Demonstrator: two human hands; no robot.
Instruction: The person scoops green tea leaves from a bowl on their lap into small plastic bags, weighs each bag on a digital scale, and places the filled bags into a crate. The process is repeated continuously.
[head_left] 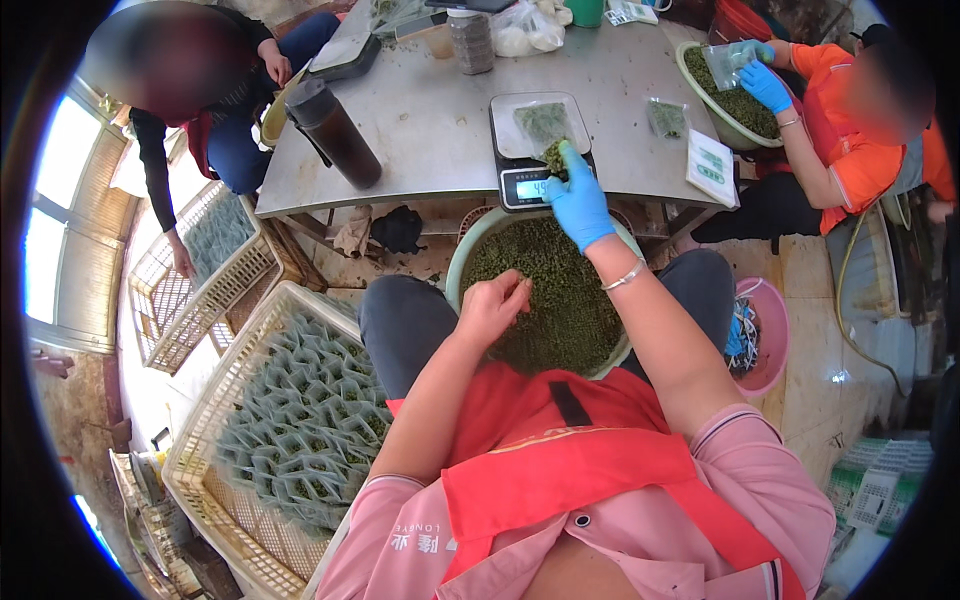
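Observation:
My right hand point(580, 205), in a blue glove, pinches a clump of green peppercorns point(555, 160) at the front edge of the digital scale point(512, 168). On the scale's pan lies a clear plastic bag point(543, 122) with green contents. Between my knees stands a pale green basin point(455, 262) filled with loose green peppercorns. Over its left part hangs my bare left hand point(497, 306), its fingers curled together; whether anything is in them is hidden.
A metal table point(430, 130) holds a dark bottle point(335, 135), a jar point(470, 42) and another filled bag point(667, 118). A crate point(190, 455) of filled bags stands at my left, a pink basin point(770, 330) at right. Co-workers sit on both sides; the right one point(830, 150) handles a bag.

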